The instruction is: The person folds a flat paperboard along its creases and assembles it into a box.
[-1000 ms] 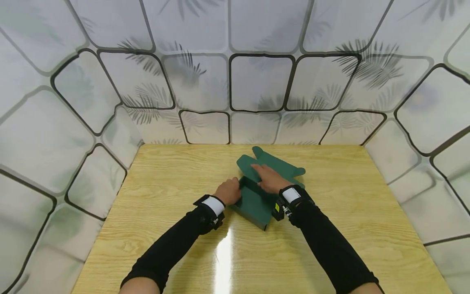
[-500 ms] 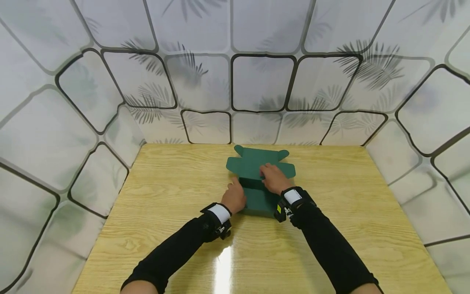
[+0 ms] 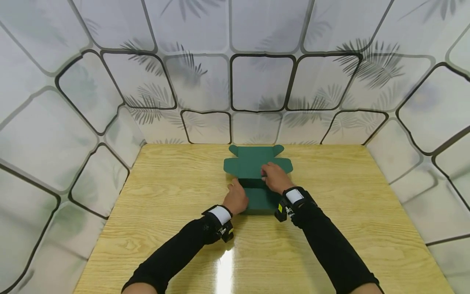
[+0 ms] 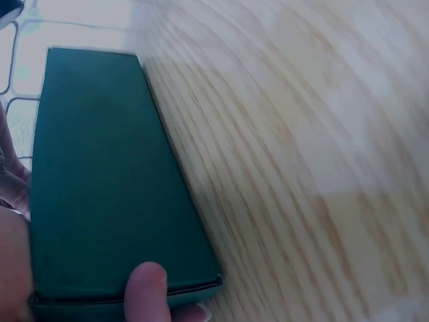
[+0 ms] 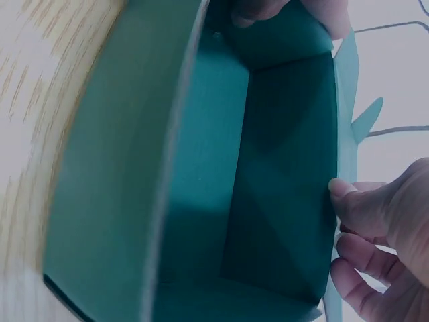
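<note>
Green box (image 3: 258, 200) sat open on the desk (image 3: 176, 183), long side facing 6 o'clock, lid (image 3: 253, 161) laid back toward 12. Two flaps (image 3: 231, 165) stuck out from the lid at 9 and 3, two smaller tabs (image 3: 233, 150) from its far corners at 11 and 1.

Left hand (image 3: 236, 199) held the box's end at 9: the right wrist view showed one digit dipping inside the wall, the left wrist view one bent over an edge. Right hand (image 3: 277, 179) was narrow, fingers curled, tips touching near the crease (image 5: 335, 161) at about 1. Whether they pinched or only pressed, we could not tell.

Step in hand, as we read it: steadying the box while handling the lid at its crease. We judged a firm but light grip at 9 best, since thin card would likely bow under a hard squeeze. The right fingertips seemed well placed; a pull out at a flap might have twisted the lid. We thought it wise to press the base flat and leave the fold free of digits.
</note>
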Available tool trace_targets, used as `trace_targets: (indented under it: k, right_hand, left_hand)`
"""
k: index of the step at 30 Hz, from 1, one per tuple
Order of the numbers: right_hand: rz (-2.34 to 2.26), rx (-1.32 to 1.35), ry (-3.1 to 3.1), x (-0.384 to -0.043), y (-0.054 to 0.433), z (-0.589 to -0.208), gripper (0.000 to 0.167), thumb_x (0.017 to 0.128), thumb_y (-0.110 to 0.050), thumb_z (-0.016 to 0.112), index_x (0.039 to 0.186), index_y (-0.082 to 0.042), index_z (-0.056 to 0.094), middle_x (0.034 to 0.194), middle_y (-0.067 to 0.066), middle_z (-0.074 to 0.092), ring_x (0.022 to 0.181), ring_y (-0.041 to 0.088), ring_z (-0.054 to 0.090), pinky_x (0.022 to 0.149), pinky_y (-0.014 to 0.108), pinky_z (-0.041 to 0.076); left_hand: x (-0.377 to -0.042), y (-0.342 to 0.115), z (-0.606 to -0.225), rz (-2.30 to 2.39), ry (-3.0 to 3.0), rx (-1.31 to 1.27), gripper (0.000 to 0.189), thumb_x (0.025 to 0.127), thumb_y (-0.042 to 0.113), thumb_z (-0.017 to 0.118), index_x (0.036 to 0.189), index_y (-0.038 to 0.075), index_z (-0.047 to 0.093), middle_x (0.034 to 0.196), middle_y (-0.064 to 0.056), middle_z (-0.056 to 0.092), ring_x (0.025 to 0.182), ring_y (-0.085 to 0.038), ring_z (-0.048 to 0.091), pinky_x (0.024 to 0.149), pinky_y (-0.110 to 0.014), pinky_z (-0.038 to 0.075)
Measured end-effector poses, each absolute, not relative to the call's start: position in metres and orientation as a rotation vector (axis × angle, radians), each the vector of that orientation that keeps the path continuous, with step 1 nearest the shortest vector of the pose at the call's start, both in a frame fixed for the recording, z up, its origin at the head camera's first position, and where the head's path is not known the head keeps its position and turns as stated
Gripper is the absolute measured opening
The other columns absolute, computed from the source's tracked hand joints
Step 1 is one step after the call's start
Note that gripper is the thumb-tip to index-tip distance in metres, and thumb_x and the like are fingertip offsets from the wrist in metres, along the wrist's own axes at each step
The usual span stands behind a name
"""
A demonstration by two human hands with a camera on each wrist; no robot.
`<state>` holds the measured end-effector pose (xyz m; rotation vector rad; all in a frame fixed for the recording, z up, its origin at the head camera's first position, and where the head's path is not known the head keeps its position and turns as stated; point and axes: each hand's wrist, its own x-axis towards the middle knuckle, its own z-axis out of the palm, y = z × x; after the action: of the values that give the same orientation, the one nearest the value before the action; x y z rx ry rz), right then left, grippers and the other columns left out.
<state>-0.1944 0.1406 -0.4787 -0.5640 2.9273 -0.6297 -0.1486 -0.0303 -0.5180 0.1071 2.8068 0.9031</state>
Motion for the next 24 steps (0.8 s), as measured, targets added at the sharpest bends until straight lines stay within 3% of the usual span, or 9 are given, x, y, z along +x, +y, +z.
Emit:
trace_targets:
  k: [10,14,19,24]
  right_hand:
    - [-0.625,-0.432,3.080,-0.196,0.144,-0.485,0.017,0.094,-0.014,0.073,0.091,-0.003,0.061,0.092,0.016,0.056,0.088,0.035,0.054,0.078,0.049,0.046]
    - [-0.703,-0.084,3.221,-0.197,0.150,-0.491,0.045,0.090,-0.027,0.079,0.111,0.004,0.054,0.109,0.029,0.047,0.101,0.046,0.044,0.086,0.059,0.038]
    - [-0.900,0.235,3.097,-0.198,0.161,-0.493,0.091,0.088,-0.034,0.081,0.149,0.004,0.024,0.139,0.039,0.024,0.124,0.055,0.030,0.099,0.066,0.031]
    - [-1.064,0.344,2.887,-0.197,0.165,-0.489,0.107,0.091,-0.032,0.078,0.158,0.000,0.001,0.149,0.042,0.018,0.123,0.058,0.042,0.096,0.066,0.039]
  left_hand:
    - [-0.150,-0.030,-0.523,0.849,2.845,0.081,0.056,0.094,0.001,0.061,0.136,-0.016,0.028,0.107,-0.033,0.047,0.057,-0.030,0.054,0.051,-0.041,0.047]
    - [-0.150,-0.035,-0.520,0.909,2.783,0.054,0.061,0.097,0.002,0.058,0.143,-0.014,0.022,0.111,-0.035,0.048,0.052,-0.027,0.049,0.048,-0.037,0.040]
    - [-0.152,-0.041,-0.515,0.971,2.704,0.033,0.063,0.103,0.014,0.054,0.149,-0.009,0.018,0.119,-0.036,0.049,0.055,-0.028,0.050,0.050,-0.038,0.038]
    - [-0.154,-0.046,-0.517,1.030,2.692,0.012,0.071,0.106,0.032,0.052,0.151,-0.010,0.017,0.130,-0.039,0.044,0.075,-0.041,0.061,0.061,-0.047,0.048]
